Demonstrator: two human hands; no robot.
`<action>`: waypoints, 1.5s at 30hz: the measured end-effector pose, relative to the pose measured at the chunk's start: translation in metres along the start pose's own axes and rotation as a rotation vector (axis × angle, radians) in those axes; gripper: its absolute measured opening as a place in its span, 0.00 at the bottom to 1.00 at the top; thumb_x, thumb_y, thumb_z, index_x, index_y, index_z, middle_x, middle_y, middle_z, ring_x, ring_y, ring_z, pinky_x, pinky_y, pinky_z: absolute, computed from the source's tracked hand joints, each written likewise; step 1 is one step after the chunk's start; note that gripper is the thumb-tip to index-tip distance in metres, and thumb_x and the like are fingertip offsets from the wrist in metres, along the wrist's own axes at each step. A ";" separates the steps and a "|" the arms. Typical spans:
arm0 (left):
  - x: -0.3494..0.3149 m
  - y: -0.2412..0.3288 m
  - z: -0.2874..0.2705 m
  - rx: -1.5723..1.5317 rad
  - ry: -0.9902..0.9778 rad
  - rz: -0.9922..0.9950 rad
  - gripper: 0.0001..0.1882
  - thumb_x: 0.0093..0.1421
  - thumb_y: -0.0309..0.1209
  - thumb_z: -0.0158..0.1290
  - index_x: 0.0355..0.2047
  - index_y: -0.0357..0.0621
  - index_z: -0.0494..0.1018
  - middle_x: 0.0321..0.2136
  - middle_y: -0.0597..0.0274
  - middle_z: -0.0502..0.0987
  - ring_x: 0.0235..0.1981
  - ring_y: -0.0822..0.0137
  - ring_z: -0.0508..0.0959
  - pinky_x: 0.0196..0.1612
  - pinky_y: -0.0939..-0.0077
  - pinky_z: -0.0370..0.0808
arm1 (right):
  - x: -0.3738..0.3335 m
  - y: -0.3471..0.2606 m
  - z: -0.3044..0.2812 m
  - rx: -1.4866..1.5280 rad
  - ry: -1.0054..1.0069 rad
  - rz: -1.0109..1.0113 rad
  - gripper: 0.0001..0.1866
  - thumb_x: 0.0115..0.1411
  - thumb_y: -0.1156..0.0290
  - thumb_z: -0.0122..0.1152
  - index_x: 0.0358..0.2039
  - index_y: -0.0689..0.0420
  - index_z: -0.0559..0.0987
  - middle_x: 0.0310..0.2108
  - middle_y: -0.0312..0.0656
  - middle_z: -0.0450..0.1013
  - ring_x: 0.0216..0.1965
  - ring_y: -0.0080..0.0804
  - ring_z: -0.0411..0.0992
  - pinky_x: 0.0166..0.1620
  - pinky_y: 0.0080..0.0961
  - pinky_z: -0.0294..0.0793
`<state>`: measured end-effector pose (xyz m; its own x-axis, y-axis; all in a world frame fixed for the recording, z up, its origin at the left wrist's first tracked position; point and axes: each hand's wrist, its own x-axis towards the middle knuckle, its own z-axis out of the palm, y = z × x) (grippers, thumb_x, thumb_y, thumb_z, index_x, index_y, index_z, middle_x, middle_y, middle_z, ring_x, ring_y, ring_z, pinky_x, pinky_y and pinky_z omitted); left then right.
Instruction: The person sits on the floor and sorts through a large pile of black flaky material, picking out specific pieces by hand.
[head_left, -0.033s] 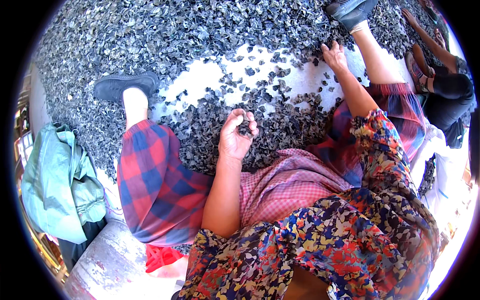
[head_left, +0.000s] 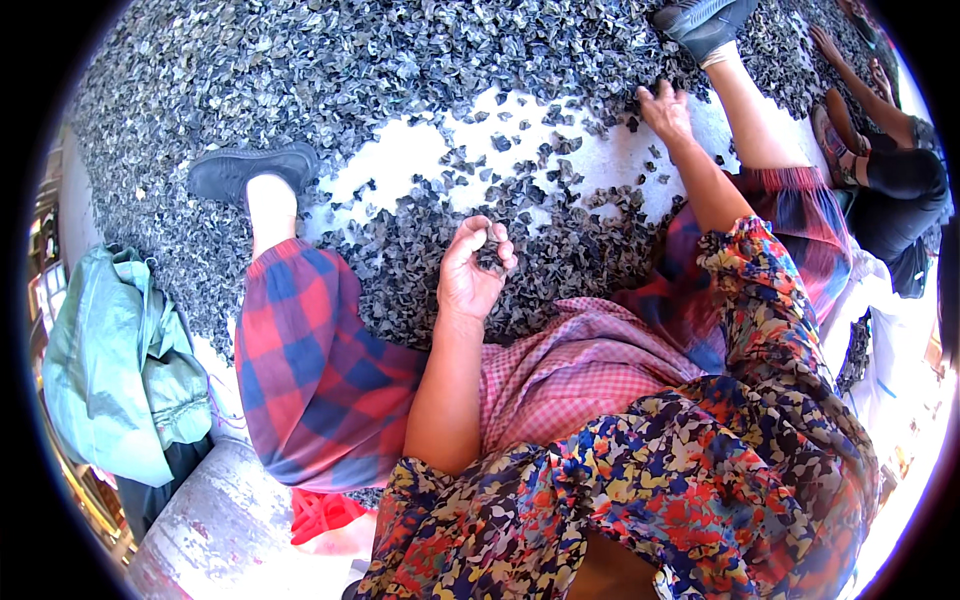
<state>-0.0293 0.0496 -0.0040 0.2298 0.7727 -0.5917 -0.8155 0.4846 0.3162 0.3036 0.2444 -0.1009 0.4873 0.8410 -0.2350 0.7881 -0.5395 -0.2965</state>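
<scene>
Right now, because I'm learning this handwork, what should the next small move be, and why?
Perhaps draw the right hand gently in on a few dark pieces: its fingers are parted at their edge, while the left hand is curled.

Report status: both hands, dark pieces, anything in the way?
Left hand half-curled above dark pieces, grip unclear. Right hand open near more pieces. Pale ground shows between. No blockage seen.

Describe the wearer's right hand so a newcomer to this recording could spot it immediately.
Find the broad spread of dark, crinkled pieces, then the white patch within it. Toward that patch's right end, beside the bare right shin, is the right hand. Its fingers are outstretched, unlike the curled left hand.
</scene>
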 end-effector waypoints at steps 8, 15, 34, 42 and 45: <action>-0.002 0.003 -0.006 -0.049 0.023 0.036 0.11 0.54 0.30 0.50 0.38 0.45 0.71 0.30 0.61 0.70 0.26 0.65 0.67 0.30 0.72 0.66 | -0.167 -0.079 -0.012 -0.268 -0.414 -0.836 0.27 0.53 0.55 0.59 0.55 0.39 0.67 0.66 0.48 0.43 0.65 0.52 0.45 0.58 0.56 0.58; -0.001 0.013 -0.009 -0.121 -0.020 0.112 0.10 0.59 0.34 0.49 0.38 0.44 0.71 0.27 0.62 0.69 0.26 0.66 0.68 0.29 0.72 0.67 | -0.189 0.017 -0.041 -0.204 -0.397 -0.987 0.08 0.56 0.65 0.55 0.34 0.51 0.80 0.52 0.45 0.65 0.50 0.44 0.68 0.51 0.40 0.68; -0.062 -0.024 0.012 -0.093 0.004 -0.010 0.08 0.61 0.34 0.48 0.33 0.44 0.69 0.34 0.59 0.71 0.30 0.64 0.71 0.29 0.72 0.69 | -0.222 -0.026 -0.028 0.174 -0.570 -0.861 0.13 0.57 0.64 0.53 0.42 0.52 0.75 0.38 0.45 0.74 0.39 0.45 0.73 0.42 0.37 0.73; -0.044 -0.025 0.009 0.049 0.087 -0.030 0.09 0.60 0.36 0.48 0.34 0.45 0.70 0.32 0.60 0.72 0.29 0.65 0.71 0.30 0.71 0.68 | -0.153 -0.026 0.010 -0.135 0.004 -0.848 0.17 0.48 0.69 0.61 0.40 0.54 0.73 0.40 0.43 0.68 0.43 0.43 0.68 0.44 0.38 0.70; -0.032 -0.026 0.001 0.058 0.172 -0.034 0.10 0.60 0.38 0.47 0.32 0.45 0.70 0.32 0.61 0.73 0.29 0.65 0.71 0.30 0.71 0.68 | -0.156 -0.030 0.007 -0.148 -0.047 -0.804 0.17 0.47 0.67 0.63 0.39 0.54 0.73 0.39 0.42 0.68 0.44 0.41 0.68 0.45 0.37 0.68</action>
<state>-0.0151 0.0127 0.0074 0.1585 0.6765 -0.7192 -0.7757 0.5360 0.3332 0.2014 0.1294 -0.0624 -0.2614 0.9643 -0.0418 0.9332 0.2414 -0.2662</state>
